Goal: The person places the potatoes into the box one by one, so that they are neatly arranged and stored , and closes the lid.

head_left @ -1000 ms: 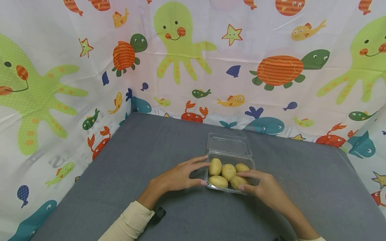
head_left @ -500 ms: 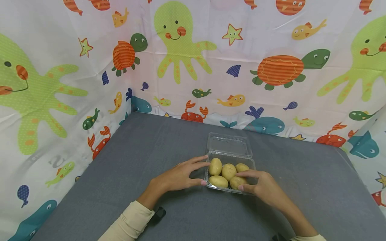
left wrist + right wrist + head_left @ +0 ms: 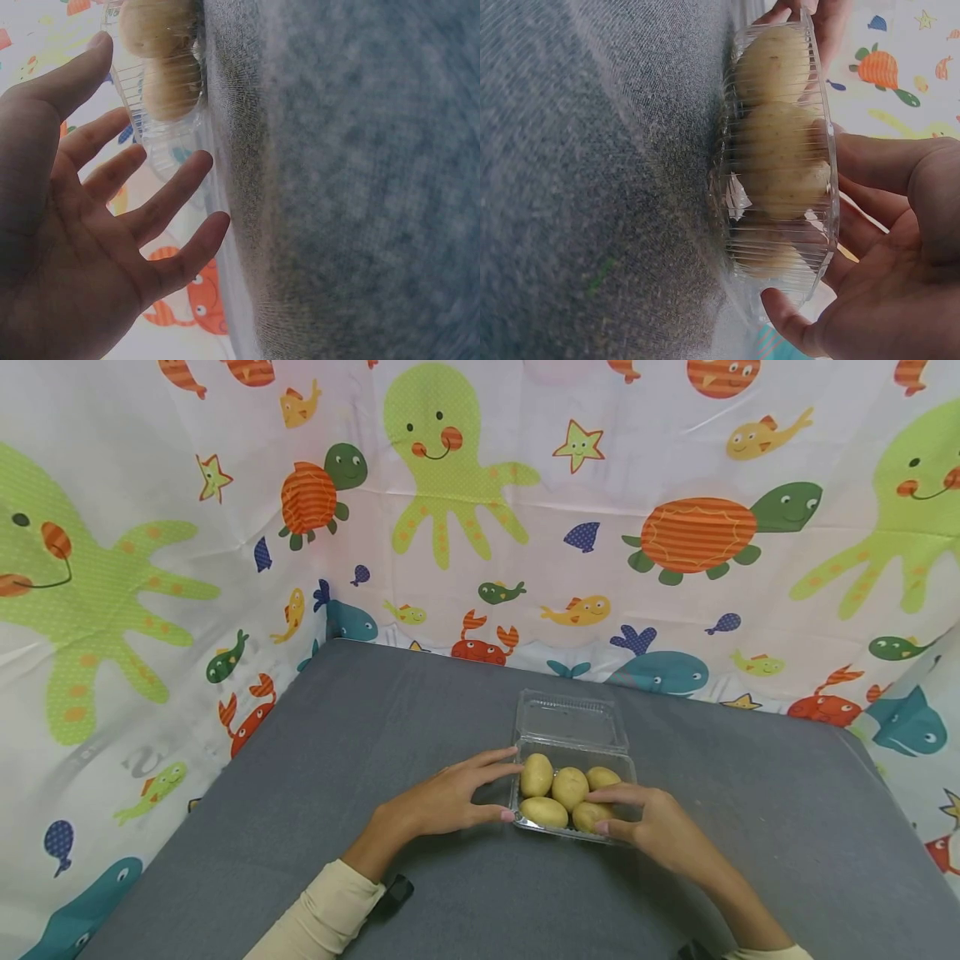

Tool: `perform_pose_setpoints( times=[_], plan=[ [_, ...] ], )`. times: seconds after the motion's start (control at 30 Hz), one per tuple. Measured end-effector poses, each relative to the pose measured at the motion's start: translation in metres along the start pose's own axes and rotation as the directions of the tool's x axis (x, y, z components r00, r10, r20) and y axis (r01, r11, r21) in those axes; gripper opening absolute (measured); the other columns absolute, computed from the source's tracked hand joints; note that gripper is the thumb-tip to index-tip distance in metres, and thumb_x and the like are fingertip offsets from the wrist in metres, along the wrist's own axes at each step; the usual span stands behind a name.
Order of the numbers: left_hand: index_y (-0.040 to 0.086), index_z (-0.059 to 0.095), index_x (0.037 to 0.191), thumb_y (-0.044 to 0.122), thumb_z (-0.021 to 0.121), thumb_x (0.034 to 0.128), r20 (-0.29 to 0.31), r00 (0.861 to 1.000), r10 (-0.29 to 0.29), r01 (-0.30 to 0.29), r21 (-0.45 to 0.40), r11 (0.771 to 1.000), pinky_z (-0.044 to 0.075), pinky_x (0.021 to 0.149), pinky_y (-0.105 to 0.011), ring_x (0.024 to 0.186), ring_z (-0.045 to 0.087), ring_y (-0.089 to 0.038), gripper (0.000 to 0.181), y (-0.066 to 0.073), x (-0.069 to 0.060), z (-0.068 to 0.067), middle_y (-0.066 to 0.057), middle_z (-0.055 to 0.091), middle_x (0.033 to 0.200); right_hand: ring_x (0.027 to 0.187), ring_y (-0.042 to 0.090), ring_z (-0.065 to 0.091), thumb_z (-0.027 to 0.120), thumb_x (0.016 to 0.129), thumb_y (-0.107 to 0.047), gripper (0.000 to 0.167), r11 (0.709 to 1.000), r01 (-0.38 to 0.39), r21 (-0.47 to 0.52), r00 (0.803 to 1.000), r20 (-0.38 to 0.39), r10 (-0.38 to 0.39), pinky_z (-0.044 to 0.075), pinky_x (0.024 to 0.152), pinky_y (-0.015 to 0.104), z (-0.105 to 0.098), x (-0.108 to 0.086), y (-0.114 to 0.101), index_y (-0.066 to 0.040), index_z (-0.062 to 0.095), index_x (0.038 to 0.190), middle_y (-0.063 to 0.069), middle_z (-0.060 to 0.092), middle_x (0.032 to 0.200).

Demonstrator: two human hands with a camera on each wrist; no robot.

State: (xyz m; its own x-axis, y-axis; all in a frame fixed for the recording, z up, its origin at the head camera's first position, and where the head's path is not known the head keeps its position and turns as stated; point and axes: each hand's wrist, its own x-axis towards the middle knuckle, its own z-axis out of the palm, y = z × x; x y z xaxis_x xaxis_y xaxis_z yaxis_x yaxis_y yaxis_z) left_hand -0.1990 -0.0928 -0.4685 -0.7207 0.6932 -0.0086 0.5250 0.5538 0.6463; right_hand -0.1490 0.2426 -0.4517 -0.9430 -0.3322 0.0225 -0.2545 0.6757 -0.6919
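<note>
An open clear plastic clamshell container [image 3: 573, 833] holds several potatoes [image 3: 569, 788] in the head view, its lid [image 3: 570, 720] folded back. My left hand [image 3: 450, 797] is spread at the container's left side, fingertips and thumb at the rim. In the left wrist view those fingers [image 3: 180, 191] are fairly straight, with nothing in the palm. My right hand [image 3: 652, 827] reaches over the right rim, thumb and fingers around the front right potato [image 3: 591, 816]. In the right wrist view the thumb [image 3: 870, 157] crosses the rim onto a potato [image 3: 780, 161]; the other fingers are partly hidden.
The container stands on a grey cloth-covered table [image 3: 360, 718]. Behind and beside it hangs a white curtain [image 3: 667, 468] printed with sea animals. Dark wrist cameras [image 3: 393, 893] sit below the hands.
</note>
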Motion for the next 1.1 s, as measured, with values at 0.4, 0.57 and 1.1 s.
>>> perform_pose_setpoints(
  times=[0.4, 0.57, 1.1],
  plan=[
    [0.034, 0.042, 0.164, 0.054, 0.069, 0.1006, 0.004, 1.000, -0.012, 0.012, 0.004, 1.000, 0.031, 0.123, -0.064, 0.160, 0.027, -0.015, 0.071, 0.0003, -0.0002, -0.0004, 0.014, 0.023, 0.175, 0.131, 0.038, 0.062, 0.081, 0.096, -0.032, 0.031, 1.000, 0.006, 0.009, 1.000, 0.014, -0.006, 0.049, 0.105, 0.066, -0.0010, -0.0007, 0.0019, -0.020, 0.080, 0.124, 0.002, 0.076, 0.128],
    [0.035, 0.042, 0.164, 0.055, 0.069, 0.1005, 0.003, 1.000, -0.013, 0.013, 0.006, 1.000, 0.032, 0.123, -0.063, 0.160, 0.028, -0.015, 0.072, 0.0002, -0.0007, -0.0008, 0.014, 0.023, 0.175, 0.132, 0.037, 0.062, 0.081, 0.095, -0.035, 0.033, 1.000, 0.007, 0.022, 1.000, -0.006, -0.007, 0.049, 0.104, 0.066, 0.0004, -0.0019, 0.0021, -0.022, 0.079, 0.125, 0.001, 0.074, 0.131],
    [0.034, 0.041, 0.164, 0.054, 0.068, 0.1010, 0.009, 1.000, -0.012, 0.012, 0.008, 1.000, 0.032, 0.123, -0.062, 0.160, 0.028, -0.015, 0.071, -0.0002, 0.0001, -0.0011, 0.015, 0.022, 0.175, 0.126, 0.022, 0.063, 0.075, 0.101, -0.028, 0.030, 0.998, 0.004, 0.056, 0.981, -0.196, 0.007, 0.053, 0.103, 0.060, -0.0062, -0.0010, 0.0044, -0.019, 0.076, 0.129, -0.003, 0.073, 0.128]
  ],
)
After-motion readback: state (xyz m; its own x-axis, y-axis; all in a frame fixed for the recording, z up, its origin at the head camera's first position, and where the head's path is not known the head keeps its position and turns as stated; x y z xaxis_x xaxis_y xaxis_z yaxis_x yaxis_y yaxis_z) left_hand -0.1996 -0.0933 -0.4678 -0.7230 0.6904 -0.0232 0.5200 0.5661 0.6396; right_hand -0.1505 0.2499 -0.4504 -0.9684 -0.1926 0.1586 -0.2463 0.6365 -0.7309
